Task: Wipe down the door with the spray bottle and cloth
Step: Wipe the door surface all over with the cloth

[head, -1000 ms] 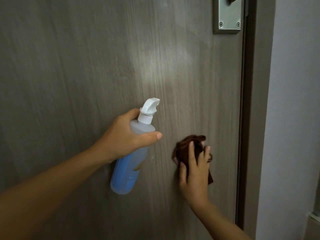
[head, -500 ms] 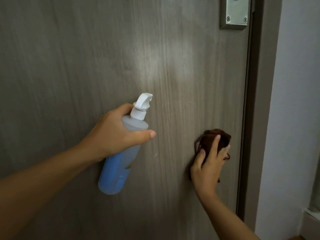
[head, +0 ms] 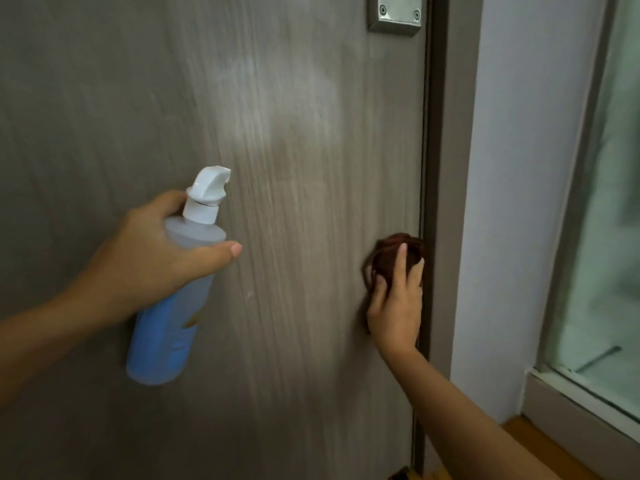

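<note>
Cloth pressed to the door's right edge, spray bottle held up to its left

The right hand (head: 394, 306) presses a bunched brown cloth (head: 391, 251) flat-fingered against the grey wood-grain door (head: 294, 168), right at the frame (head: 446, 168); the left hand (head: 149, 258) wraps its fingers round the neck of the blue spray bottle (head: 166, 327), nozzle up, well left of the cloth. A metal handle plate (head: 396, 15) sits high above the cloth; beyond the frame stand a pale wall (head: 512, 202) and a glass panel (head: 609, 237)
</note>
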Tool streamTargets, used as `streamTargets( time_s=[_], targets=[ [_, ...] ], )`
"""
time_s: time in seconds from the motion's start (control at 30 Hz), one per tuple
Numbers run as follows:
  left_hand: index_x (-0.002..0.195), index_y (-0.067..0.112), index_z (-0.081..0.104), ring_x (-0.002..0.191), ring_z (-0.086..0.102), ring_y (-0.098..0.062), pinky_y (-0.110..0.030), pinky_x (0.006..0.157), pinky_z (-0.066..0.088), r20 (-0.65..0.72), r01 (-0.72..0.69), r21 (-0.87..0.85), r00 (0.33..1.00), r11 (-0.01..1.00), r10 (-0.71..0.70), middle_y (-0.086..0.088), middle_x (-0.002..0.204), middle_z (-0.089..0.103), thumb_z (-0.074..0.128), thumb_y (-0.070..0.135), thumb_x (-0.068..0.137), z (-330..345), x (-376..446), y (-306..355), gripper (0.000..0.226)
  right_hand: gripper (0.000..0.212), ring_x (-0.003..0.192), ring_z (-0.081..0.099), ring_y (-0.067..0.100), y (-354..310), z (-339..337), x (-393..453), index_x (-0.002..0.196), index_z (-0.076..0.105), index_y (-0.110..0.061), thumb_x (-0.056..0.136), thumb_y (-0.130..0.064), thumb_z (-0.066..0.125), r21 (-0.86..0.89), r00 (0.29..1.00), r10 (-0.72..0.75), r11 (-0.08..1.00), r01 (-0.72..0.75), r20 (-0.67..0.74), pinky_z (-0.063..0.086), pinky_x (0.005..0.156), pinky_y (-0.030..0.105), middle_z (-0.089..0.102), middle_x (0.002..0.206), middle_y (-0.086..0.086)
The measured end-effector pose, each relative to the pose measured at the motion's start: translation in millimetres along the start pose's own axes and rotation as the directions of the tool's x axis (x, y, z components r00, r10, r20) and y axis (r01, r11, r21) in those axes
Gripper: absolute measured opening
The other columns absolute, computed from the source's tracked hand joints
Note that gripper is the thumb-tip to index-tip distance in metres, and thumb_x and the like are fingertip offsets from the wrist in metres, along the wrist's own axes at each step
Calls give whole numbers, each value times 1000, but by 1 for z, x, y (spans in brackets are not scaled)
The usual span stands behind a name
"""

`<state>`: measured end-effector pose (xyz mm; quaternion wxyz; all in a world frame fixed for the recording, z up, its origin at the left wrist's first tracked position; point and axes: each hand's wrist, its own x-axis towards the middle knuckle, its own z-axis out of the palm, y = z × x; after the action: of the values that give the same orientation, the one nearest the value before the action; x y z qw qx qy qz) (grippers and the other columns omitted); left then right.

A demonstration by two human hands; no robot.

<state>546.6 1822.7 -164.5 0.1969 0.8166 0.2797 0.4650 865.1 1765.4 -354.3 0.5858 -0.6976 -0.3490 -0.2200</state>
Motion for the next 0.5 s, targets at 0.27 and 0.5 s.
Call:
streamTargets(
  time_s=[0.27, 0.5],
  targets=[
    [98, 30, 63, 73, 63, 12, -9, 59, 42, -139, 5, 95, 990, 996, 8, 11, 81, 68, 92, 42, 72, 29, -6, 10, 40, 70, 158, 7, 29, -10, 0, 1, 161, 2, -46, 108, -29, 44, 161, 993, 113, 981, -108, -22, 22, 125, 49, -2, 172, 10],
    [97, 28, 64, 72, 64, 9, -6, 55, 43, -132, 0, 113, 991, 994, 15, 10, 80, 68, 92, 40, 73, 25, -7, 9, 38, 74, 156, 12, 27, -11, 1, -3, 161, 2, -47, 104, -30, 46, 106, 987, -149, 984, 142, 65, 32, 120, 51, -1, 172, 8]
  ],
)
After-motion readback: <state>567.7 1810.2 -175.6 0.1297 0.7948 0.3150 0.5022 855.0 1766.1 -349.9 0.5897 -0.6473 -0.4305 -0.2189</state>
